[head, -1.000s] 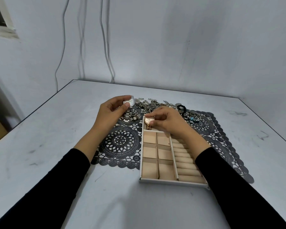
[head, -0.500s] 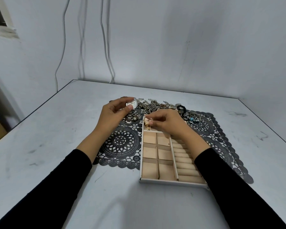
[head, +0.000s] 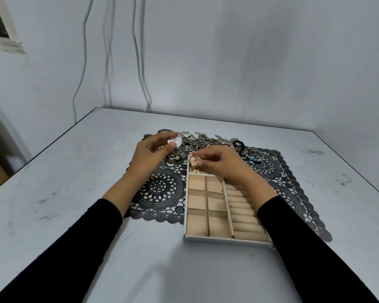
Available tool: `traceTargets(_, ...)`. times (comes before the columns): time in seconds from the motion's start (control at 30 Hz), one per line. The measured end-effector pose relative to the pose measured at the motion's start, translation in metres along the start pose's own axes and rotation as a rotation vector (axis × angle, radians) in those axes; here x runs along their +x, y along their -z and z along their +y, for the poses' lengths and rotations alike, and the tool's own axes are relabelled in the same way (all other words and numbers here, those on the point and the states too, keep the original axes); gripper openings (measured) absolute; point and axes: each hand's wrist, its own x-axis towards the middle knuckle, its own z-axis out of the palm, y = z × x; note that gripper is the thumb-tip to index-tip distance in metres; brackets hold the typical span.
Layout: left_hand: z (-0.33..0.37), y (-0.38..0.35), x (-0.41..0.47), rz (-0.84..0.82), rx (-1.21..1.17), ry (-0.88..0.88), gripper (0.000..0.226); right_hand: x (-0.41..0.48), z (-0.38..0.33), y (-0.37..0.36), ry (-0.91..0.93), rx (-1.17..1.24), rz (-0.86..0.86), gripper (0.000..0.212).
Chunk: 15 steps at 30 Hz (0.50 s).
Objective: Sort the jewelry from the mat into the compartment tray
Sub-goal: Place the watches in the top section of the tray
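Note:
A white compartment tray (head: 187, 219) with beige square cells and ring rolls lies on a black lace mat (head: 160, 189). My left hand (head: 150, 153) holds a silver watch (head: 176, 141) by its round face just above the mat's far left part, its metal band hanging down. My right hand (head: 219, 161) pinches a gold watch (head: 193, 162) that rests in the tray's far long compartment. A pile of chains and other silver jewelry (head: 202, 139) lies along the mat's far edge, with beaded bracelets and rings (head: 253, 157) to the right.
The grey table (head: 74, 193) ends at a left edge and at a wall behind. Cables (head: 138, 62) hang down the wall. Both black sleeves reach in from the near edge.
My right hand has lowered the gold watch deeper into the tray's far compartment and shifted its fingers on it. My left hand has stayed almost still with the silver watch.

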Motion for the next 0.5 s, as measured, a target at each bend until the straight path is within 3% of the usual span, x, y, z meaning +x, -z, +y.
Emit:
traceTargets(0.1, 0.001, -0.003, -0.002, -0.014, -0.001, -0.012, 0.025, -0.004, -0.006, 0.007, -0.027, 0.049, 0.047, 0.031)
traceTargets(0.2, 0.0, -0.005, -0.003, -0.026, -0.01, -0.02, 0.026, -0.009, -0.004, 0.022, 0.006, -0.126, 0.091, 0.028)
traceTargets(0.5, 0.002, -0.013, -0.005, 0.01, -0.054, 0.002, 0.023, -0.071, 0.018, 0.067, -0.044, -0.201, 0.43, 0.019)
